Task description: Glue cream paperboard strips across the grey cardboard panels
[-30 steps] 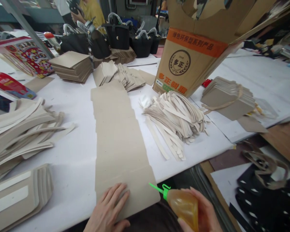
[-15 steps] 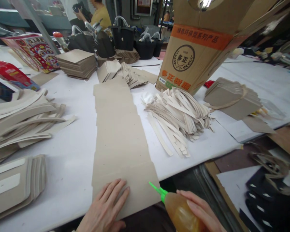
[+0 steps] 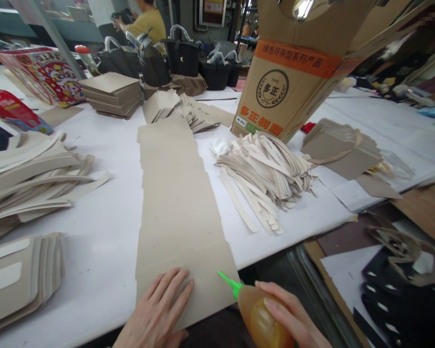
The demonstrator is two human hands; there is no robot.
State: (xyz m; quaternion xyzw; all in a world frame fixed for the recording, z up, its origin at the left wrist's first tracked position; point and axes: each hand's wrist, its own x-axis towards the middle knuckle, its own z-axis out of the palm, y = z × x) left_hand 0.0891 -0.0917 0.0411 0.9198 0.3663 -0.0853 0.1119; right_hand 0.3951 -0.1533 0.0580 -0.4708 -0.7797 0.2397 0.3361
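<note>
A long beige-grey panel [image 3: 177, 193] with notched side edges lies flat on the white-covered table, its near end reaching the table's front edge. My left hand [image 3: 159, 304] rests flat on the near end of this panel, fingers stretched out. In my right hand [image 3: 290, 309] is a squeeze bottle [image 3: 263, 316] of amber liquid, with a thin green nozzle. The bottle is tilted, and its nozzle tip points left over the panel's near right corner. Whether the tip touches the panel I cannot tell.
Right of the panel lies a heap of pale strips [image 3: 264, 169], with a tall cardboard box [image 3: 275, 92] behind it. Curved pieces [image 3: 32, 179] and stacked rounded panels [image 3: 25, 275] are on the left. Black handbags [image 3: 183, 55] stand at the back. A person in yellow [image 3: 148, 26] is beyond.
My right hand and the bottle have shifted slightly left over the panel. My left hand stays on the panel. The whole view has moved a little.
</note>
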